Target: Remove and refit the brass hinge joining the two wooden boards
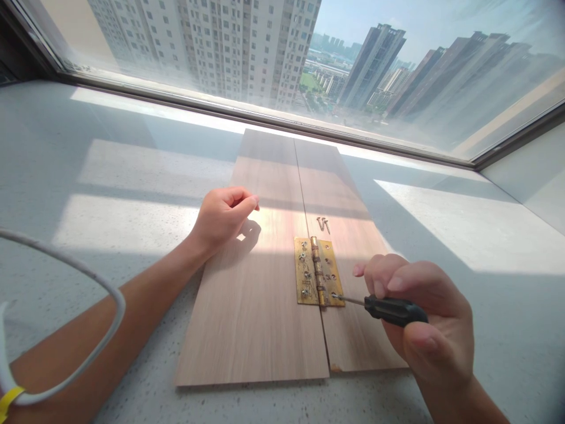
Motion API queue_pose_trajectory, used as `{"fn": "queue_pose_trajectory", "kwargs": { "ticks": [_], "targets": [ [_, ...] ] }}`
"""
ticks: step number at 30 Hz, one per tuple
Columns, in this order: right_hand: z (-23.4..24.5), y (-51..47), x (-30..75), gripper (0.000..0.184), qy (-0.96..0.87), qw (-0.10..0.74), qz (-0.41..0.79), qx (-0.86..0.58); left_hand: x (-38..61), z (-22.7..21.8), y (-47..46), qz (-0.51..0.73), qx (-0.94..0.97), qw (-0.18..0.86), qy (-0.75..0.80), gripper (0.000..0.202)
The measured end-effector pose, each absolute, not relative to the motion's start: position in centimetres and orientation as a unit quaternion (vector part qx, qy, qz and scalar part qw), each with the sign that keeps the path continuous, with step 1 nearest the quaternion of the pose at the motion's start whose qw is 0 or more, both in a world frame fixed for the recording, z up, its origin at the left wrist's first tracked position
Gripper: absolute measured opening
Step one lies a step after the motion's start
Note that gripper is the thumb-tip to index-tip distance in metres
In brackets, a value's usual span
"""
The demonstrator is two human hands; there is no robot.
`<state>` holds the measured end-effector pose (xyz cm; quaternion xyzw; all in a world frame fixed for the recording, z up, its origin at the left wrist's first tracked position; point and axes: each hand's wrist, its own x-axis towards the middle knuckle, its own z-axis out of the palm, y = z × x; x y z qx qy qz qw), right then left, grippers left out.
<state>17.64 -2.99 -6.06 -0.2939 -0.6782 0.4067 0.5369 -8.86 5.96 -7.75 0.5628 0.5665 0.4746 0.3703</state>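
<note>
Head view. Surface: pale, finely speckled, running up to a dark-framed window; tall buildings and hazy sky beyond the glass. Sunlight falls across the surface in bright patches with shadow bands between.

Two wood-grain boards lie flat, side by side with a narrow seam: left board and right board. Right board has a chipped spot at its near edge, beside the seam. Brass-coloured hinge lies open over the seam, one leaf on each board; four screw heads show in the left leaf. Loose screws lie on the right board just beyond the hinge; exact count unclear.

Obstructions: white cable loops across the left forearm, yellow band at its lower end. Right hand covers part of the right board; it grips a black-handled screwdriver, tip at the nearest hole of the hinge's right leaf. Left hand over left board, fingers loosely curled closed, thumb against forefinger; inside hidden.
</note>
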Motion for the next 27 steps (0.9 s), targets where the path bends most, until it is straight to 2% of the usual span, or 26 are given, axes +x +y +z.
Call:
{"fn": "queue_pose_trajectory", "kwargs": {
  "ticks": [3, 10, 21, 27],
  "targets": [
    [-6.0, -3.2, 17.4, 0.016, -0.678, 0.566, 0.364, -0.296, -8.8, -7.7, 5.9, 0.475, 0.562, 0.371, 0.566, 0.023],
    [-5.9, -4.2, 17.7, 0.02, -0.71, 0.564, 0.269, -0.325, -8.8, -7.5, 5.9, 0.472, 0.559, 0.37, 0.572, 0.021],
    [-6.1, -3.8, 17.5, 0.024, -0.707, 0.542, 0.326, -0.315, -8.8, -7.8, 6.1, 0.476, 0.558, 0.374, 0.567, 0.023],
    [-5.6, -3.4, 16.7, 0.033, -0.671, 0.508, 0.442, -0.309, -8.9, -7.7, 6.0, 0.474, 0.563, 0.368, 0.568, 0.023]
  ]
}}
